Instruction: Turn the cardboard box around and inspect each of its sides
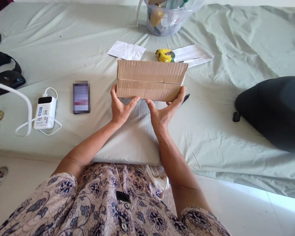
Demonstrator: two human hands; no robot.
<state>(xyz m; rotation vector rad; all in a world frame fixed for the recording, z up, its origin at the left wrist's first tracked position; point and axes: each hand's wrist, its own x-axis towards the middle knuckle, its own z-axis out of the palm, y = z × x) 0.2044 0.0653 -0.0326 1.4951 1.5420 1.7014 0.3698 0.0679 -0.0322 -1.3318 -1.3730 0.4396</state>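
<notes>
Left hand: half-curled — gripping box at left
Right hand: half-curled — gripping right end
Tape measure: beyond box

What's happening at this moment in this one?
A person holds a cardboard box in both bare hands, the left hand at one end and the right hand at the other, thumbs at the near edge. Whether it touches the green cloth is hard to tell. Beyond it lies a yellow tape measure; a phone and a white power bank lie off to the left.
</notes>
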